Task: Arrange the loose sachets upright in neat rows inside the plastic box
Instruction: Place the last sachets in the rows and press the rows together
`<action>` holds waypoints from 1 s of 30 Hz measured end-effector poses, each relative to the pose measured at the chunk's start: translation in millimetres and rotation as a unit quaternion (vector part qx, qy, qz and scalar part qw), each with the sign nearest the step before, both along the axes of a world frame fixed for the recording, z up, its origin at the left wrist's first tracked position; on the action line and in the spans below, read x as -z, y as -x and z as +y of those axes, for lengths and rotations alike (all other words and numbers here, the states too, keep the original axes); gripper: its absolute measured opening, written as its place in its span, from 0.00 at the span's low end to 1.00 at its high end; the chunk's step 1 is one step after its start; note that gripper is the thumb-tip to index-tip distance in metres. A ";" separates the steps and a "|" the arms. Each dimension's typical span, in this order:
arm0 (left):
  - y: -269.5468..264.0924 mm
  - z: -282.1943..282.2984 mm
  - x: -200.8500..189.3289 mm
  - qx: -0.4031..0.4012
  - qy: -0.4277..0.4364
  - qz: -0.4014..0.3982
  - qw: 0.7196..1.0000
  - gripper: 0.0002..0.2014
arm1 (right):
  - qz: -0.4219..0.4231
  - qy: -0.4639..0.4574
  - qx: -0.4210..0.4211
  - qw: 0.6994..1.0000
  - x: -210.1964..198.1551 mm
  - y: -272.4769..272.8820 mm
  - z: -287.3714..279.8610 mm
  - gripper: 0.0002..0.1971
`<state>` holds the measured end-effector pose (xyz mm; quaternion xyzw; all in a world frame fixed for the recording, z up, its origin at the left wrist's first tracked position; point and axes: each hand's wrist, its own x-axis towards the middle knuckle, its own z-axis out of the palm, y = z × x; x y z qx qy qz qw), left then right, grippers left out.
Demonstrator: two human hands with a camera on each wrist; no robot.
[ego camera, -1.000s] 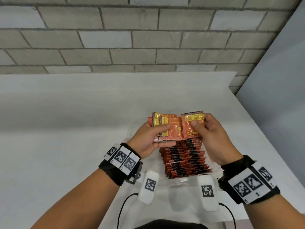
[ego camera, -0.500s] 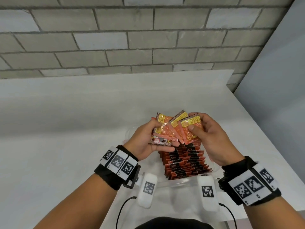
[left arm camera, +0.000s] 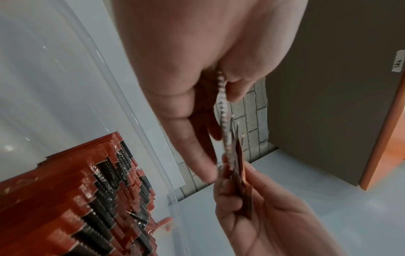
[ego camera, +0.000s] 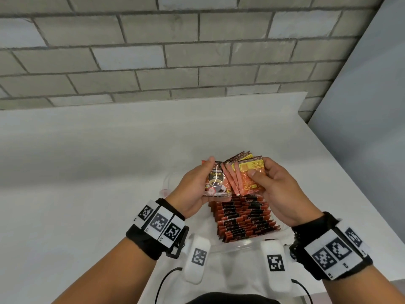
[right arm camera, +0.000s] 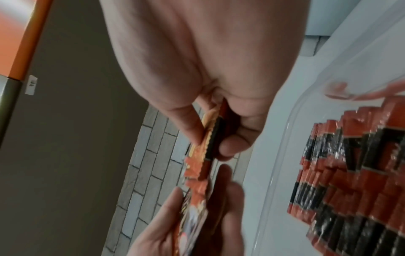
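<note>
Your left hand holds one small flat sachet with a black front and a cup picture. Your thumb lies on its far top corner and your fingers curl round its back. Your right hand pinches a fanned bunch of orange foil sachets with yellow labels, thumb on the front and fingers behind. The two lots touch in the middle, up in the air, just above the far end of the box.

Below your hands sits the clear plastic box on the white table. Inside it, many orange and black sachets standing on edge are packed in tight rows. From the wrist views you see their zigzag top edges, and the clear wall of the box runs beside them. At the far left inside the box, something small and pink lies low; it is too blurry to tell.

A grey brick wall stands past the table.
</note>
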<state>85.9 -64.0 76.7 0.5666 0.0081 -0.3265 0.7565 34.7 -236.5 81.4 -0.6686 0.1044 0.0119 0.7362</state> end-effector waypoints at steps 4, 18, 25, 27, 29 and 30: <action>6.1 -10.6 3.2 -0.027 0.022 -0.030 0.999 0.29 | 0.006 -0.038 0.027 0.999 -0.2 -1.3 11.7 0.10; 10.8 -19.0 -4.2 -0.009 0.117 0.030 0.993 0.11 | -0.038 0.406 -0.064 0.911 -7.2 0.2 27.5 0.28; 10.9 -15.7 -9.6 0.056 0.142 0.057 0.987 0.08 | -0.138 0.481 -0.196 0.843 -23.3 5.1 16.9 0.54; 12.9 -15.0 -10.7 0.065 0.155 0.059 0.984 0.08 | -0.158 0.500 -0.155 0.838 -22.0 3.9 16.7 0.50; 13.7 -14.5 -8.0 0.053 0.155 0.065 0.984 0.08 | -0.160 0.509 -0.145 0.833 -20.4 4.8 18.1 0.47; 13.8 -14.6 -6.1 0.044 0.154 0.065 0.985 0.08 | -0.158 0.512 -0.149 0.831 -19.7 5.4 18.8 0.47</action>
